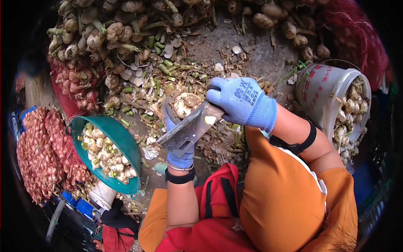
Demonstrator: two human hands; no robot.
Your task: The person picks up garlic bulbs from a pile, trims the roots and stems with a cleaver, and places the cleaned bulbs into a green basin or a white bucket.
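Observation:
My right hand (235,100), in a blue knit glove with dark printing, is closed around the handle end of a broad-bladed knife (184,131). The dark, worn blade slants down to the left across my left hand (182,156). A large garlic bulb (184,104) with a dirty, brownish root side up sits in the left hand, whose gloved fingers curl around it. The blade lies along the bulb's near side and hides most of the left palm and fingers.
Cut stems and peelings cover the ground below. Untrimmed garlic (113,33) is heaped at the back. A green basin (134,155) of trimmed bulbs stands left beside red net bags (40,147). A white bucket (312,90) of garlic leans at right. Another person's red sleeve (115,239) shows lower left.

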